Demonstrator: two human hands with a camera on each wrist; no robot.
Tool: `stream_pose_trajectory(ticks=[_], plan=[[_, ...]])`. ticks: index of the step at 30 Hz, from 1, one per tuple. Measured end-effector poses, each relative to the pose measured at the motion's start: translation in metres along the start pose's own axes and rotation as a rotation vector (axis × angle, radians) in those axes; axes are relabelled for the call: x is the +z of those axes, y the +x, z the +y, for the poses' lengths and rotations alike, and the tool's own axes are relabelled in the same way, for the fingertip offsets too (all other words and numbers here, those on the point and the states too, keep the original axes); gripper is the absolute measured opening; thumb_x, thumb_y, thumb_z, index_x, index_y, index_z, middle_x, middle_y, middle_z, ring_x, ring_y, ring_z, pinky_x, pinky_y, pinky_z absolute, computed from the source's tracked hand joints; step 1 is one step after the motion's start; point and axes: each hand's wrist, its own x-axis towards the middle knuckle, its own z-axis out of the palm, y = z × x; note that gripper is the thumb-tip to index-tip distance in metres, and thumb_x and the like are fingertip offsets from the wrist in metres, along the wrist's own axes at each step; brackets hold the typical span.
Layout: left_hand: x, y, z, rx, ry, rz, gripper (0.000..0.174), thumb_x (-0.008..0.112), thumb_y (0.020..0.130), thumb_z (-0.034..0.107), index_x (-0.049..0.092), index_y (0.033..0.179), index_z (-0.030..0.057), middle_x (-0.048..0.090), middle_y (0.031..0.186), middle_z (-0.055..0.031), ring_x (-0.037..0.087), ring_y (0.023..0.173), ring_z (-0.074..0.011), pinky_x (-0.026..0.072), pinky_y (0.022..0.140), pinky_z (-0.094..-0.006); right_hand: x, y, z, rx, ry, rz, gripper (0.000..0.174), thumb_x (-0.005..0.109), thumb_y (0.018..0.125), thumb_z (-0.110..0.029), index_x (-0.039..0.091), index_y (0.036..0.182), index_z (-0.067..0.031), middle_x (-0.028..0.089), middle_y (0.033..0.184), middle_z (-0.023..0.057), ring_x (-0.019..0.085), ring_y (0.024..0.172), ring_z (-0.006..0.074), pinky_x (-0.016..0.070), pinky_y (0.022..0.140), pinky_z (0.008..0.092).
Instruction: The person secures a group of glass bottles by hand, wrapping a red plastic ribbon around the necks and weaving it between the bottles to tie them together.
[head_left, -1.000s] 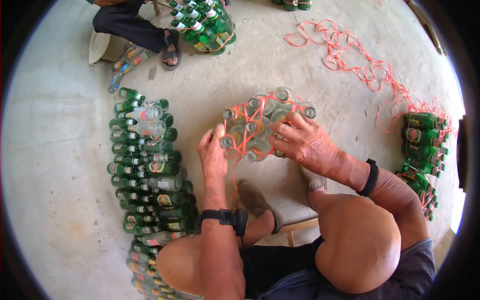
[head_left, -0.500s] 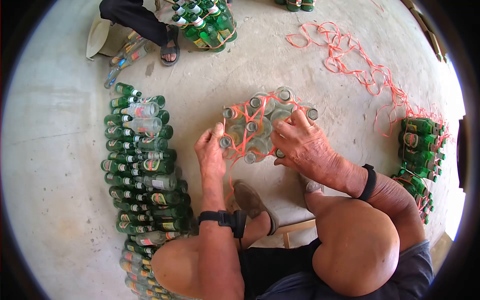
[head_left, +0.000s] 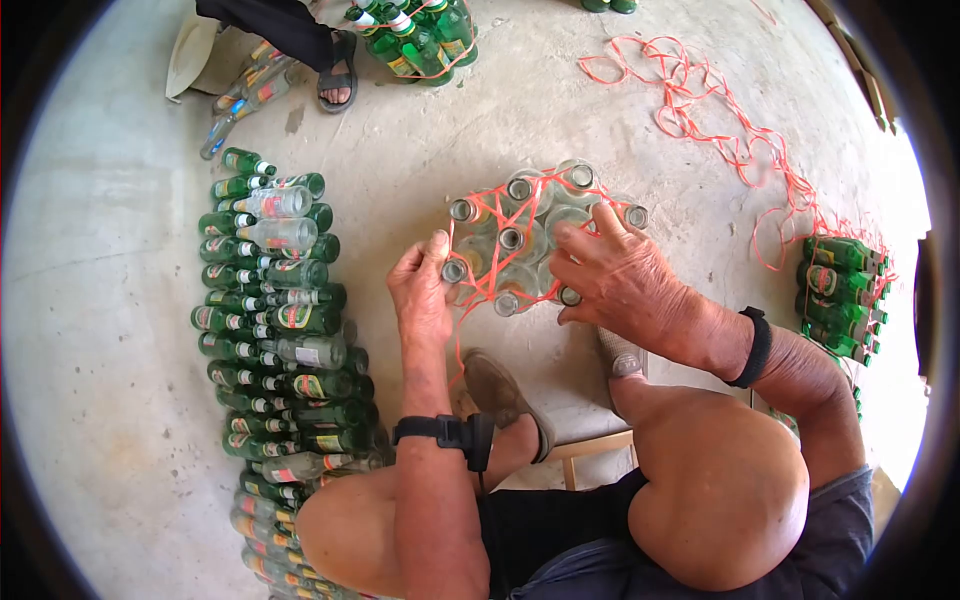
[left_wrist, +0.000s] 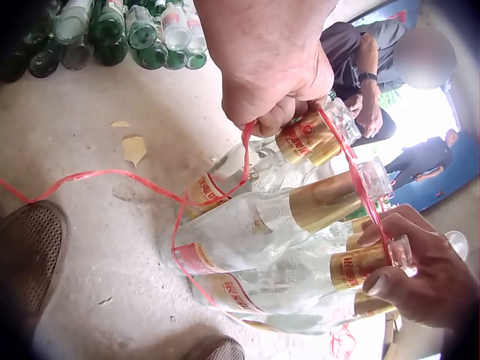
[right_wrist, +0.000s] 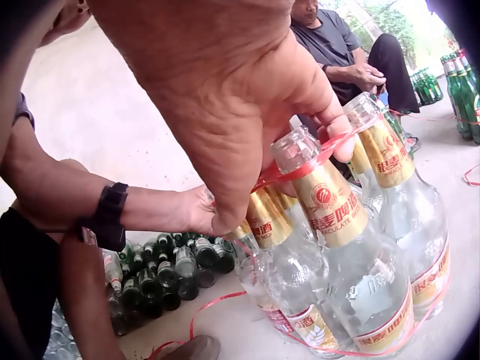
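A bundle of clear glass bottles (right_wrist: pixel 367 262) with gold neck labels stands upright on the floor, in front of the person. Red plastic twine (left_wrist: pixel 352 161) crosses between the necks in a zigzag, and another loop runs round the lower bodies. At the bundle's left edge the left hand (head_left: pixel 422 295) pinches the twine beside a bottle mouth; its fingers are curled in the left wrist view. Over the right-hand necks, the right hand (head_left: pixel 630 275) holds the twine, with thumb and fingers spread about a neck. Its palm hides part of the necks in the head view.
Green and clear bottles (head_left: pixel 300 318) lie stacked in a long row on the left. Tied green bottles (head_left: pixel 840 280) are at the right, below a tangle of red twine (head_left: pixel 740 150). Another green bundle (head_left: pixel 425 45) stands ahead, near a seated person's sandalled foot (head_left: pixel 337 80).
The head view has shifted slightly. The right hand's fingers have shifted on the necks, with the index finger and thumb now further apart. The left hand keeps its pinch at the left edge.
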Motion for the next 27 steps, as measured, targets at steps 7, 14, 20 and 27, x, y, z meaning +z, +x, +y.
stream_pose_trajectory(ticks=[7, 14, 20, 27], plan=[[0.003, 0.002, -0.004, 0.002, -0.003, 0.051, 0.027, 0.082, 0.099, 0.024, 0.066, 0.085, 0.0079, 0.06, 0.07, 0.0009, 0.05, 0.054, -0.0054, 0.0261, 0.042, -0.024, 0.006, 0.002, 0.004, 0.027, 0.143, 0.022, 0.034, 0.086, 0.076, -0.034, 0.071, 0.095, -0.0096, 0.057, 0.117, 0.0079, 0.067, 0.097, 0.0287, 0.0618, 0.075, 0.0431], [-0.001, -0.013, -0.005, -0.054, 0.042, -0.041, 0.025, 0.08, 0.101, 0.026, 0.067, 0.088, 0.0098, 0.062, 0.072, 0.0017, 0.05, 0.054, -0.0044, 0.0295, 0.042, -0.0247, -0.005, 0.007, 0.03, -0.084, 0.237, -0.02, 0.016, 0.079, 0.072, -0.021, 0.071, 0.078, -0.0075, 0.06, 0.113, 0.0092, 0.068, 0.095, 0.0304, 0.0613, 0.072, 0.0451], [0.008, -0.037, -0.022, -0.113, -0.029, -0.164, 0.027, 0.079, 0.102, 0.023, 0.068, 0.085, 0.0056, 0.053, 0.067, 0.0054, 0.038, 0.048, -0.003, 0.0312, 0.04, -0.0273, -0.019, 0.015, 0.087, -0.374, 0.157, -0.022, 0.017, 0.08, 0.071, -0.022, 0.071, 0.076, -0.0075, 0.061, 0.111, 0.0083, 0.065, 0.096, 0.0295, 0.0591, 0.079, 0.0447], [0.01, -0.05, -0.008, -0.18, 0.018, -0.254, 0.019, 0.076, 0.101, 0.013, 0.065, 0.086, 0.0089, 0.041, 0.068, 0.0104, 0.029, 0.05, 0.0001, 0.0194, 0.045, -0.0252, -0.022, 0.011, 0.097, -0.355, 0.179, -0.022, 0.017, 0.081, 0.068, -0.021, 0.071, 0.076, -0.0103, 0.061, 0.11, 0.0041, 0.061, 0.098, 0.0265, 0.0566, 0.088, 0.0433]])
